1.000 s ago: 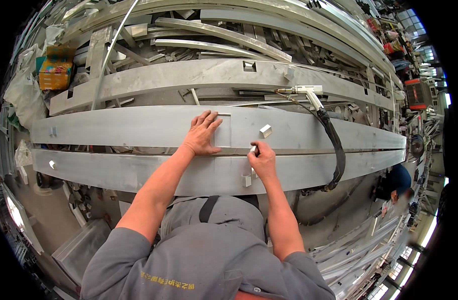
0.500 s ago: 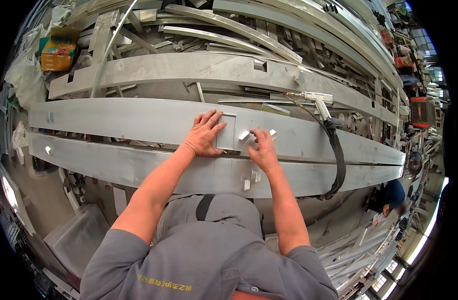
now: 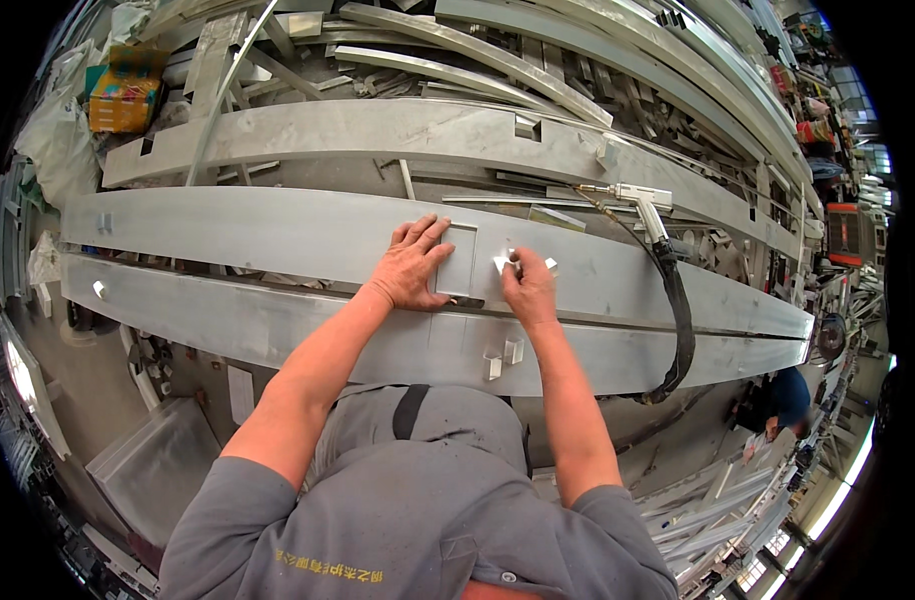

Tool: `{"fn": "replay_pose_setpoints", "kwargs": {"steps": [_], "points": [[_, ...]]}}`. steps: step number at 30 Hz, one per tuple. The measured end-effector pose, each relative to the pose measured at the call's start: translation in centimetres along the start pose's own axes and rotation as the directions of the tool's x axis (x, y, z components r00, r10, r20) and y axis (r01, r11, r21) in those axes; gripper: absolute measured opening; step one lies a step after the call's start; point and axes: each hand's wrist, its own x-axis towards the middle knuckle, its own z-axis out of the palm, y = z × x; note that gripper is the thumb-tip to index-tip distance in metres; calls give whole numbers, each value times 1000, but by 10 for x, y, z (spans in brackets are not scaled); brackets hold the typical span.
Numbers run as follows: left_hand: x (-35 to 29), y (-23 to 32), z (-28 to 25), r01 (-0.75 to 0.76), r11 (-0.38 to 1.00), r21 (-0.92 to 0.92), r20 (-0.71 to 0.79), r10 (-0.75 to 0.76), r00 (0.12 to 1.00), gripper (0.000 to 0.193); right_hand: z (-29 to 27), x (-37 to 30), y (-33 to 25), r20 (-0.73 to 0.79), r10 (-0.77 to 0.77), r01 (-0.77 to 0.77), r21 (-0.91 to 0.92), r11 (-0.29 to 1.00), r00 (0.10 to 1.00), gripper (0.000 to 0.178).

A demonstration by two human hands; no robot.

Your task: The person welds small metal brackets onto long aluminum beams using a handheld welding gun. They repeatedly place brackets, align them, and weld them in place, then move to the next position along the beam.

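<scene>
Two long grey metal beams (image 3: 278, 228) lie side by side across the front of me, a narrow gap between them. My left hand (image 3: 414, 266) rests on the far beam, fingers spread, against the left edge of a rectangular plate or cut outline (image 3: 460, 258). To its right, my right hand (image 3: 531, 290) is closed, thumb and fingers pinched at a small bright metal piece (image 3: 502, 265). The fingers partly cover that piece. Just right of the fingertips sits another small metal piece (image 3: 551, 266). Two more small channel-shaped pieces (image 3: 493, 366) stand on the near beam.
A welding gun (image 3: 640, 195) with a black-sleeved cable (image 3: 680, 320) lies right, its cable crossing both beams. Beyond is a notched beam (image 3: 378, 130) and heaped metal profiles. An orange box (image 3: 125, 103) sits far left. Another person (image 3: 783, 398) is low at the right.
My right hand's fingers have closed in from a looser shape onto the small metal piece. The left hand stays in place on the beam. The whole view has shifted slightly.
</scene>
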Motion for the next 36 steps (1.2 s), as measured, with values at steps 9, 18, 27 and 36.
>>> {"fn": "replay_pose_setpoints", "kwargs": {"steps": [9, 18, 27, 36], "points": [[0, -1, 1, -16, 1000, -9, -13, 15, 1000, 84, -7, -25, -6, 31, -168, 169, -61, 984, 985, 31], [-1, -1, -2, -9, 1000, -30, 7, 9, 1000, 86, -13, -22, -25, -10, -163, 161, -106, 981, 987, 17], [-1, -3, 0, -16, 1000, -24, -9, 16, 1000, 84, 33, -39, -42, 123, -232, 247, -134, 960, 965, 14], [-1, -3, 1, -18, 1000, -12, -24, 18, 1000, 79, 31, -36, -36, 202, -282, 305, -92, 948, 938, 13]]}}
